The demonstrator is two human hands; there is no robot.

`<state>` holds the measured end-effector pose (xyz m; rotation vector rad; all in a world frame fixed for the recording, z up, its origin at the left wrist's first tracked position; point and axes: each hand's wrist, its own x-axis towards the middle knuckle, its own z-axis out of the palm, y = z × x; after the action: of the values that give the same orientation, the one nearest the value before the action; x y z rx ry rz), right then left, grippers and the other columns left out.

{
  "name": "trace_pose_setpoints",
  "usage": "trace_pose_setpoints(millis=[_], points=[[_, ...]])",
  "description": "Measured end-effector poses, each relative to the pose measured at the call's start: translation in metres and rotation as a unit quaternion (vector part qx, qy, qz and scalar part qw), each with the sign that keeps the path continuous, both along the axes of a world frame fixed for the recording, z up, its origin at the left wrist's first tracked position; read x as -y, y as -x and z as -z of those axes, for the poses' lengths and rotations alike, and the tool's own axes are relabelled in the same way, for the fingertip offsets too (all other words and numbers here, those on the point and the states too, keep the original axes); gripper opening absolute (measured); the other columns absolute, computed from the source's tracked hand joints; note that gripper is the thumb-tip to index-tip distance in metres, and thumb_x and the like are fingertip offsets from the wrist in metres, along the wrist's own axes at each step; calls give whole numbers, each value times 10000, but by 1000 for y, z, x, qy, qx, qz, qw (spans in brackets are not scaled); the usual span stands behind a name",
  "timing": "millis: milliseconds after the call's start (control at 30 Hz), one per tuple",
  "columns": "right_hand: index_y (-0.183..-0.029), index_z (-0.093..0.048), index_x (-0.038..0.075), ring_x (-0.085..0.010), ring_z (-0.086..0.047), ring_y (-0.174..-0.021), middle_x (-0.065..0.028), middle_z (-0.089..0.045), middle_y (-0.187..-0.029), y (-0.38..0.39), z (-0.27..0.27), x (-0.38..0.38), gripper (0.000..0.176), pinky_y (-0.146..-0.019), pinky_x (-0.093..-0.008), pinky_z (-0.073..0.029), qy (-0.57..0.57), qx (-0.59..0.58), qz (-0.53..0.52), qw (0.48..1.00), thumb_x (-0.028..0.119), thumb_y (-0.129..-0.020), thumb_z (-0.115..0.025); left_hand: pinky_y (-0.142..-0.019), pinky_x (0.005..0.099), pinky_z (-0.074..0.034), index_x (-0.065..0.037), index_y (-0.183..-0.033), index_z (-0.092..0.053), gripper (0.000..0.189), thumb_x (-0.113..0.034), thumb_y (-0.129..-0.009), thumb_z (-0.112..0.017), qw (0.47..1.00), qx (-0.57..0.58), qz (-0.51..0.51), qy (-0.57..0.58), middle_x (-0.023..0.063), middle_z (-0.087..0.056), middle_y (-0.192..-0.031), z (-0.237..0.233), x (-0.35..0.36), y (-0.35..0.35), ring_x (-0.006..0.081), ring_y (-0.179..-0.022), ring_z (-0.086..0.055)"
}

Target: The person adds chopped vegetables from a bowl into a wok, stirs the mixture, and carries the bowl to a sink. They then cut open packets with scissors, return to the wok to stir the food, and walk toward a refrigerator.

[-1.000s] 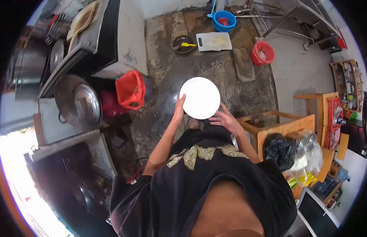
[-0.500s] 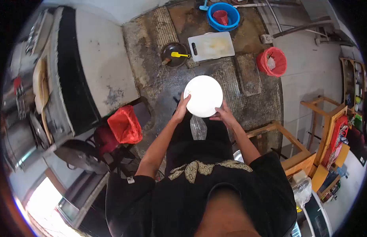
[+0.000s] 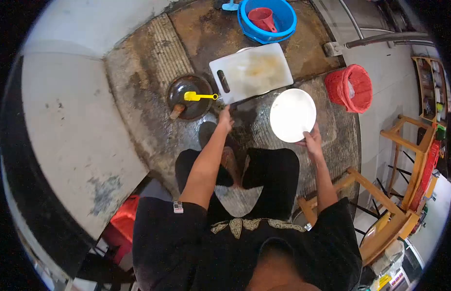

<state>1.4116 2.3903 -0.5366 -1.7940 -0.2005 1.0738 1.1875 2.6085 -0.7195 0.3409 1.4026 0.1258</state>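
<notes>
1. Head view shows me the right hand (image 3: 310, 144) pinching the near rim of a white plate (image 3: 292, 115). The fingers are closed on its edge, and the plate is held flat and face up over the wet floor (image 3: 148, 63).
2. I see the left hand (image 3: 226, 116) stretched to the near corner of the white cutting board (image 3: 252, 72). I cannot tell whether its fingers are spread or closed.
3. Just left of the board sits a dark pan (image 3: 179, 94) with a yellow utensil (image 3: 199, 96) across it.
4. Farther out are a blue basin (image 3: 286, 26) holding a red cup (image 3: 261, 18), and a red basket (image 3: 364, 92) right of the plate.
</notes>
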Motion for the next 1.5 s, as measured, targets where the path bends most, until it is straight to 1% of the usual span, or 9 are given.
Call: trace_pose_setpoints(millis=[133,267,367,500,633,867,1133,1300,1500], points=[[-1362,-213,72,-282,-632,-871,-192,-496,-1184,-31,50,-1,564,-586,-350,-592,36,19,-16,999,0,-848,-432,-960,413,-336,-165,-1352,-316,577,-445,-878,-492,977,-52,-207,-4,120,-306,-1384,97,-3,-20,301,-1186,-384],[-1333,-275,38,-273,-646,-783,-177,-557,-1082,-49,102,0,516,-566,-348,-588,22,60,-52,997,39,-851,-458,-966,444,-370,-71,-1294,-340,481,-302,-907,-509,907,43,-408,-92,96,-407,-1277,129,8,-47,265,-1072,-474],[-1316,-308,31,-268,-647,-746,-190,-569,-1037,-67,117,-4,504,-555,-359,-585,99,16,-107,989,77,-843,-473,-858,414,-475,-45,-1202,-412,350,-241,-923,-491,918,81,-381,-79,124,-490,-1151,170,11,-44,263,-932,-561],[-1306,-323,12,-292,-642,-747,-217,-556,-1051,-85,135,-6,523,-553,-376,-583,164,-20,-179,970,90,-815,-483,-667,349,-557,-8,-1011,-480,238,-223,-915,-510,936,90,-299,-162,93,-560,-923,106,8,-43,222,-691,-615],[-1304,-326,7,-326,-637,-776,-217,-552,-1066,-87,127,-24,536,-570,-397,-586,170,-36,-232,957,83,-798,-486,-604,348,-573,26,-1022,-464,212,-148,-911,-509,934,116,-231,-247,118,-554,-905,40,-22,-45,239,-668,-636],[-1294,-320,-11,-327,-638,-804,-217,-545,-1092,-72,185,-65,500,-570,-408,-586,97,-24,-207,973,74,-826,-474,-593,383,-583,158,-982,-444,264,-76,-874,-503,934,188,-134,-273,239,-573,-917,-6,-88,-52,299,-665,-641],[-1258,-333,-6,-348,-628,-794,-225,-536,-1063,-63,248,-156,490,-573,-432,-595,-41,-37,-47,997,32,-796,-492,-647,417,-576,152,-986,-464,252,-69,-868,-492,946,187,-102,-245,258,-568,-927,-13,-109,-55,373,-722,-631],[-1261,-337,11,-378,-627,-763,-219,-557,-1014,-72,344,-214,496,-548,-446,-585,17,-26,11,999,33,-789,-489,-691,424,-572,149,-1043,-453,293,-91,-878,-480,947,195,-103,-235,245,-561,-980,5,-104,-53,369,-777,-629],[-1204,-343,-63,-302,-638,-635,-205,-615,-823,-59,319,-207,459,-517,-391,-564,83,30,-67,994,168,-843,-508,-714,425,-567,134,-1077,-449,312,-105,-884,-499,957,141,-86,-237,248,-565,-1002,16,-86,-43,366,-806,-632]])
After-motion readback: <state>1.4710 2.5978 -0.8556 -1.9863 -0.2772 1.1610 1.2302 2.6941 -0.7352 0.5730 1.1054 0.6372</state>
